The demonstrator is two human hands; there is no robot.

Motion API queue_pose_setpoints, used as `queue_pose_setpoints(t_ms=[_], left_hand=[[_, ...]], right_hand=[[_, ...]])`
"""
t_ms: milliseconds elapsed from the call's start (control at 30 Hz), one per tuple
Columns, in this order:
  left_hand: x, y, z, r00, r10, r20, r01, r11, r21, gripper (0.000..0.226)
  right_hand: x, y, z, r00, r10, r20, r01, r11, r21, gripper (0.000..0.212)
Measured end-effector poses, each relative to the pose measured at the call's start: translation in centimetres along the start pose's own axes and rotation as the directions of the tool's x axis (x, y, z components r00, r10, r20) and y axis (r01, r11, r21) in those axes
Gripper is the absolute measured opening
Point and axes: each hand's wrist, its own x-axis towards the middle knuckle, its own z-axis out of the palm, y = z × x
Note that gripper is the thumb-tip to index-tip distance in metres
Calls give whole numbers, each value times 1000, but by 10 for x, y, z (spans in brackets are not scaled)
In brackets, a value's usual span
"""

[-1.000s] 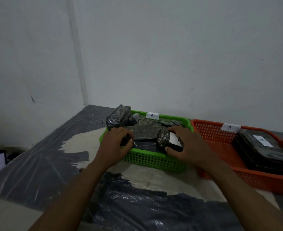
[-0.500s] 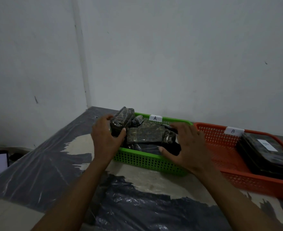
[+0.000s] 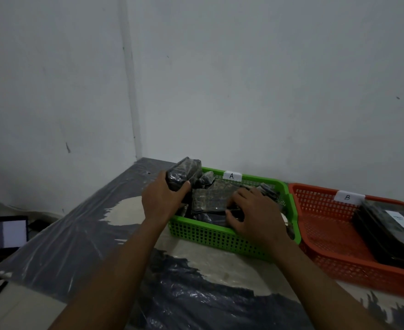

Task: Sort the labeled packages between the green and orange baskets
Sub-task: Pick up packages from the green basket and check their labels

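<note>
A green basket (image 3: 222, 236) tagged "A" holds several dark plastic-wrapped packages. My left hand (image 3: 161, 201) grips one dark package (image 3: 184, 173) at the basket's far left corner, thumb and fingers curled round its near end. My right hand (image 3: 255, 215) lies inside the basket with curled fingers on a flat dark package (image 3: 210, 198); what the fingertips hold is hidden. To the right stands an orange basket (image 3: 324, 236) tagged "B" with a stack of dark packages (image 3: 391, 229), the top one bearing a white label.
The baskets sit on a table (image 3: 82, 234) covered in dark, torn plastic sheeting, against a white wall corner. A laptop screen (image 3: 4, 232) glows at the left edge, below the table level.
My left hand rose from the basket's front to the far left corner and took hold of the package there. My right hand moved deeper into the green basket.
</note>
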Motion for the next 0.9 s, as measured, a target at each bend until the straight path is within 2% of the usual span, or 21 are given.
queue_pose_setpoints(t_ms=[200, 300, 400, 467, 533, 567, 633, 700, 733, 833, 900], left_hand=[[-5, 17, -1, 988, 132, -77, -143, 978, -154, 43], [-9, 25, -2, 964, 242, -107, -258, 950, -176, 50], [-15, 36, -4, 902, 395, -173, -414, 905, -96, 58], [-19, 43, -4, 838, 509, -195, -526, 849, -44, 59], [-23, 49, -2, 776, 612, -155, -618, 786, 8, 58], [-26, 51, 0, 753, 647, -120, -648, 761, 33, 58], [-31, 53, 5, 724, 687, -64, -682, 727, 82, 58], [-34, 52, 8, 719, 693, -56, -688, 721, 86, 58], [-35, 51, 9, 721, 690, -57, -687, 723, 65, 58], [-34, 47, 12, 714, 699, -30, -700, 715, 10, 61], [-32, 47, 11, 695, 719, -7, -718, 694, -43, 62]], right_hand=[[5, -1, -2, 998, 53, -19, -53, 997, 47, 19], [7, 1, -7, 995, 90, -33, -81, 977, 199, 14], [13, 5, -17, 982, 169, -85, -119, 902, 415, 12], [18, 5, -22, 971, 201, -131, -121, 883, 454, 15], [25, -3, -28, 961, 235, -143, -131, 847, 515, 27], [29, -8, -33, 956, 269, -113, -155, 796, 586, 36], [37, -19, -41, 937, 349, 15, -246, 629, 737, 53], [43, -24, -44, 900, 406, 159, -353, 465, 812, 59], [44, -23, -45, 888, 415, 195, -381, 429, 819, 56], [45, -18, -42, 888, 411, 207, -395, 449, 802, 40], [45, -14, -41, 882, 422, 208, -400, 439, 804, 36]])
